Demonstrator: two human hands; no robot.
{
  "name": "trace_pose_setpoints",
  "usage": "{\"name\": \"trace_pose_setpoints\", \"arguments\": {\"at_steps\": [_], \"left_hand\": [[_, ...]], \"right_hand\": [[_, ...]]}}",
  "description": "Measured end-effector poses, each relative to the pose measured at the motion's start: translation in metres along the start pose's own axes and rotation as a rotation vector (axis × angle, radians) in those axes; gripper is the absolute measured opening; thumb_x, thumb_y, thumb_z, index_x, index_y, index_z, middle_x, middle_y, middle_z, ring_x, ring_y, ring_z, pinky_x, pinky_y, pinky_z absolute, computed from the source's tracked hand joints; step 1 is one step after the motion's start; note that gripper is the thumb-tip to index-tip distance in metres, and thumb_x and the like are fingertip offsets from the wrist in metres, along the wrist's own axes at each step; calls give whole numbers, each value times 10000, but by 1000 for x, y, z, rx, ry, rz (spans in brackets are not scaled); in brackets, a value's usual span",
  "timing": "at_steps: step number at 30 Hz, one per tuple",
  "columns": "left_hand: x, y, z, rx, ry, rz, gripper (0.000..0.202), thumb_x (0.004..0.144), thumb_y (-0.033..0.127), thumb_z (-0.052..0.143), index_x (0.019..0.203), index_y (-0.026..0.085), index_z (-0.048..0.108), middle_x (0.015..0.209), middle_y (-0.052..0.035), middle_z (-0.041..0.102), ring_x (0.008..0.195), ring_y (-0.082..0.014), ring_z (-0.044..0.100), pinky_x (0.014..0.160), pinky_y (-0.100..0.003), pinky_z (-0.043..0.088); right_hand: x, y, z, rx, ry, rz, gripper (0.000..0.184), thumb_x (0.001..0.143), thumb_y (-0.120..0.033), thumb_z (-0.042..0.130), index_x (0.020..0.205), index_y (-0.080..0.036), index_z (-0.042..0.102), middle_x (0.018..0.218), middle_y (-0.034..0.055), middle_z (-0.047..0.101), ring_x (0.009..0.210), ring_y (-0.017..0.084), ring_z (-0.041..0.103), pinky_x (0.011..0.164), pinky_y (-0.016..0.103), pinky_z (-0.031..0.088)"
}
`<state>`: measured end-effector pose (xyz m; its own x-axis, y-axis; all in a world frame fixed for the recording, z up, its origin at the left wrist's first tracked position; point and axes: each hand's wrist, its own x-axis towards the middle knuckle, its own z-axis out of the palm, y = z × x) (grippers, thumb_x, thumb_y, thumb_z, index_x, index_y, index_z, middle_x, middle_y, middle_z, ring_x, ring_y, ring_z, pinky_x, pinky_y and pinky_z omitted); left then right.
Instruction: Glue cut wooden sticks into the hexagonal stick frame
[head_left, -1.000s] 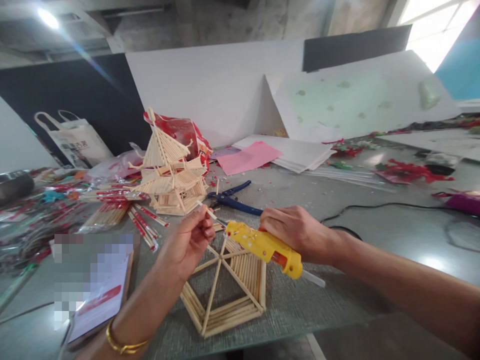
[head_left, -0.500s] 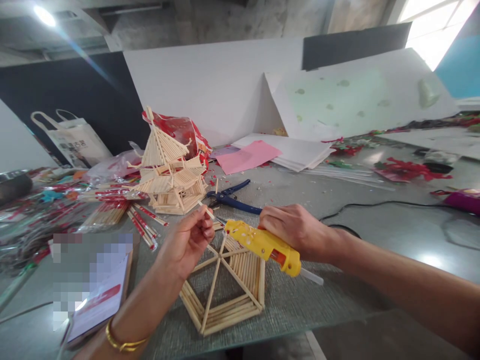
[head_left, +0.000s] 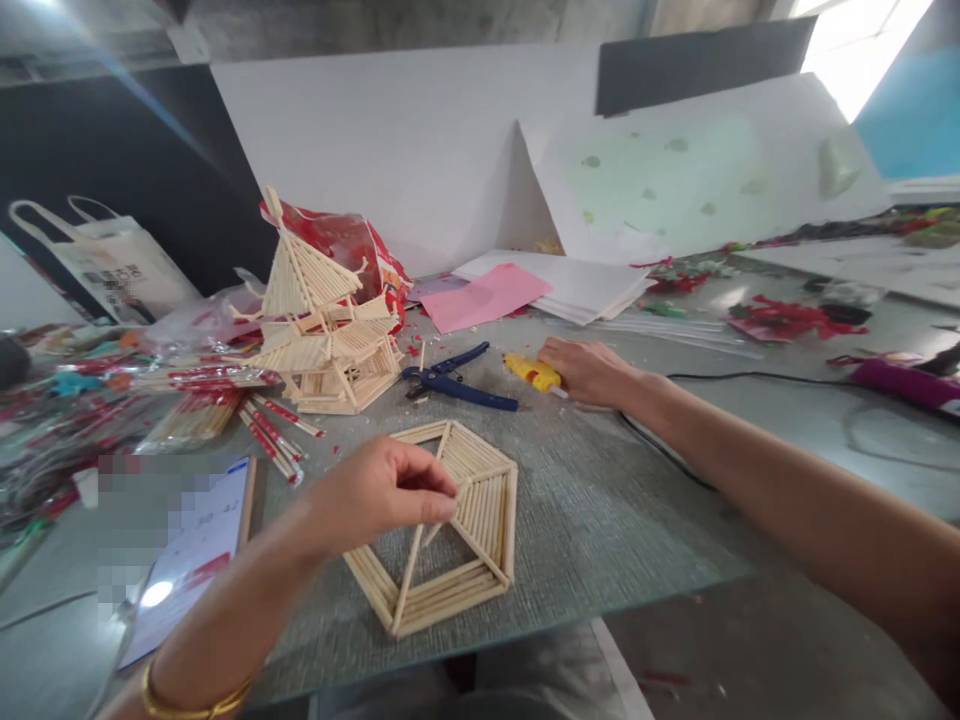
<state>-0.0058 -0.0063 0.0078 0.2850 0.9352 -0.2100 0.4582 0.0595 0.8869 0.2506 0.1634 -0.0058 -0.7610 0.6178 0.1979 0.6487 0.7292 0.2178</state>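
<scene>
My left hand (head_left: 394,490) is closed in a pinch over the middle of a hexagonal frame of wooden sticks (head_left: 451,603). A short wooden stick (head_left: 432,533) shows beneath its fingertips, partly hidden by them. The frame lies flat near the table edge, some of its triangular sections filled with rows of sticks and others bare. Farther back on the right, my right hand (head_left: 592,372) is wrapped round a yellow hot glue gun (head_left: 531,373), held low at the tabletop with its nozzle pointing left. Blue-handled pliers (head_left: 469,390) lie just left of the glue gun.
A tiered stick pagoda (head_left: 322,345) stands behind the frame. Wrapped stick bundles (head_left: 274,440) and a phone or tablet (head_left: 187,560) lie left. Pink paper (head_left: 487,297) and white sheets (head_left: 592,285) are at the back. A black cable (head_left: 667,462) runs across the right side.
My right hand has carried the glue gun away from the frame, back beside the pliers. My left hand has turned over and come down with the stick to the frame's middle.
</scene>
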Motion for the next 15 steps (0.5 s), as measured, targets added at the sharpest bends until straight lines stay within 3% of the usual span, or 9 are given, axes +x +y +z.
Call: {"name": "trace_pose_setpoints", "arguments": {"at_steps": [3,6,13,15], "left_hand": [[-3,4,5,281,-39,26,139,697,267,588,712,170,686,598,16,604,545,-99,476,514,-205,326],[-4,3,9,429,-73,42,169,706,254,551,743,173,694,621,9,625,551,-105,498,495,-201,314],[-8,-2,12,528,-176,49,183,696,192,501,736,182,680,626,6,627,556,-111,528,507,-199,326],[-9,-3,13,508,-176,51,183,691,176,495,723,183,675,606,9,615,538,-107,519,494,-196,314]], "right_hand": [[2,10,10,27,-27,-37,121,821,-199,486,877,-112,550,873,133,566,731,168,498,565,273,270],[3,16,15,58,-70,-69,148,797,-216,529,900,-116,562,884,129,574,767,178,503,628,280,311],[-1,16,5,181,-203,-85,309,663,-120,592,972,-120,598,945,129,593,823,195,519,703,307,353],[-3,16,5,197,-132,-89,318,641,-131,619,959,-131,614,898,100,613,752,163,525,663,281,361]]}}
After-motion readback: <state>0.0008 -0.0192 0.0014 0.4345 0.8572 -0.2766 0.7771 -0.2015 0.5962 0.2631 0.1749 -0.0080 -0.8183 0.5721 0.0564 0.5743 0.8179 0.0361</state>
